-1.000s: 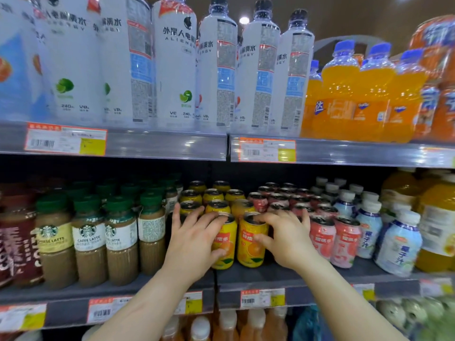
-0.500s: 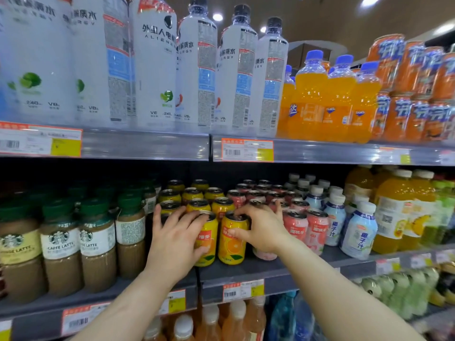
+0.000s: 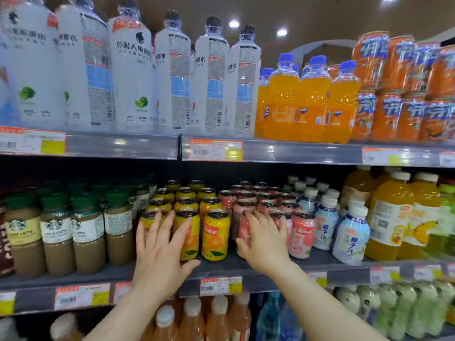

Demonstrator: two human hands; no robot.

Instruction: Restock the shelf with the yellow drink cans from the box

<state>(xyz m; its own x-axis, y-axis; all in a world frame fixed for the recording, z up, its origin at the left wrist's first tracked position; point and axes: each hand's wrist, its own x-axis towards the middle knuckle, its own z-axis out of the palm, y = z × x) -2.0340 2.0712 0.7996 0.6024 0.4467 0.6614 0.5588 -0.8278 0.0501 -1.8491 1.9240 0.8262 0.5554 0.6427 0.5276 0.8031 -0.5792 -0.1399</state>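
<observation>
Shelf (image 3: 246,269), three front yellow cans (image 3: 215,236), two hands (image 3: 160,257)

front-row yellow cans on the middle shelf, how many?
3. Left can sits mostly behind the left hand, middle can is partly behind its fingers, right can is unobstructed beside the pink cans. More yellow rows stand behind.

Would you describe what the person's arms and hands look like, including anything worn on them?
Both forearms are bare as far as the frame shows, with no sleeve in view. The left hand and right hand wear no gloves, and no rings, watch or bracelet are visible.
</observation>
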